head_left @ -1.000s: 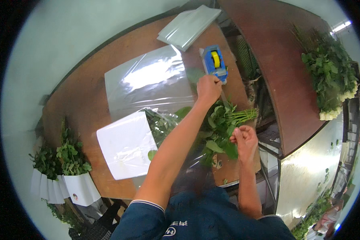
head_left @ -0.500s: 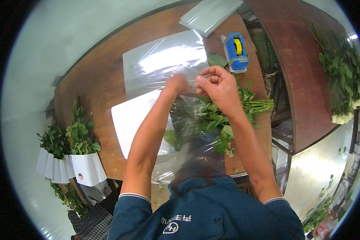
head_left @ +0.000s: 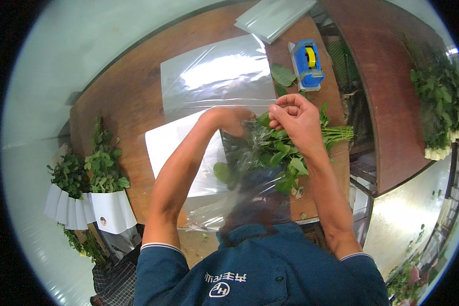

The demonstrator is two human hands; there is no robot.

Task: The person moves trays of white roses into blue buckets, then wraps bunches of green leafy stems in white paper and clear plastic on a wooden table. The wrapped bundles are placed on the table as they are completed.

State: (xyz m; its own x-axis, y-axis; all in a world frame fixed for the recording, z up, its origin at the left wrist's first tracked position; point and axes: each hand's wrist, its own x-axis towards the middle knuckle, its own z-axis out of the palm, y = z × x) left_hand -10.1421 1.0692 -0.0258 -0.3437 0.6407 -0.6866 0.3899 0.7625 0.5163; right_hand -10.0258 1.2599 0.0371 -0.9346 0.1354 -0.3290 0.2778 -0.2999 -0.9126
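Near the middle of the frame, the fingers (head_left: 285, 109) of the right hand (head_left: 297, 122) are curled in and pinched together on the upper edge of a clear plastic wrap (head_left: 239, 188), at the top of a bunch of green leafy stems (head_left: 278, 150). The left hand (head_left: 229, 120) sits just to the left of it, its fingers tucked down into the wrap so that they are hidden; whether they grip the film or only press it I cannot tell. The two hands are close together, seemingly so that the film can be drawn snug around the bunch from both sides.

The bunch lies across the brown worktop (head_left: 122, 102), leaves toward the bottom of the frame and cut stem ends (head_left: 339, 133) poking out to the right, free of the wrap. Under the wrap, to the left, lies a white paper sheet (head_left: 173, 148), and above it a larger clear plastic sheet (head_left: 214, 76) is spread flat. A blue tape dispenser (head_left: 307, 64) with a yellow roll stands just above the right hand, within easy reach, and a loose green leaf (head_left: 283, 75) lies beside it. A stack of clear sleeves (head_left: 270, 18) sits at the upper edge. At the left, wrapped bunches in white paper (head_left: 97, 204) stand upright together; at the right edge, more greenery (head_left: 441, 107) is piled.
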